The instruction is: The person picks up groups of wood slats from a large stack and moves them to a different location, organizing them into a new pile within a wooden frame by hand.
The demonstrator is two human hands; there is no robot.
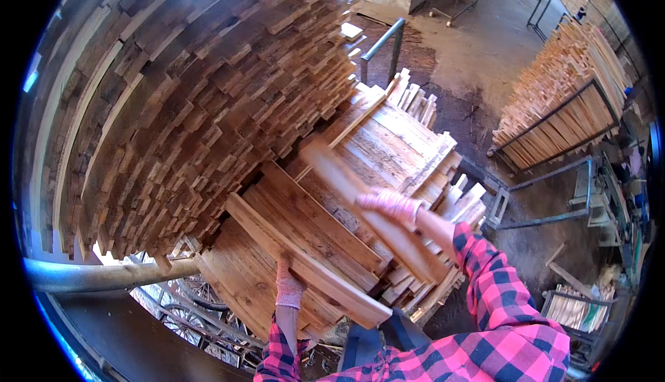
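— What is in your hands?

— Item one: a long plank (305, 261), lying slantwise across the top of the low pile of boards (388, 153) in front of me. My left hand (287, 286), in a pale glove, is under its near edge, fingers curled up around it. Item two: a narrower board (360, 198), raised off the pile and tilted, its far end blurred. My right hand (391, 205), gloved in pink and white, is closed around it about halfway along.

— And round about?

— Item three: a tall stack of boards (194, 98) to my left, ends facing me, just beside the low pile. Item four: a grey metal pipe (104, 274) low on the left. Item five: a metal rack (564, 101) loaded with pale slats, well apart on the right across the dirt floor (478, 56). Item six: my checked pink sleeves (506, 313).
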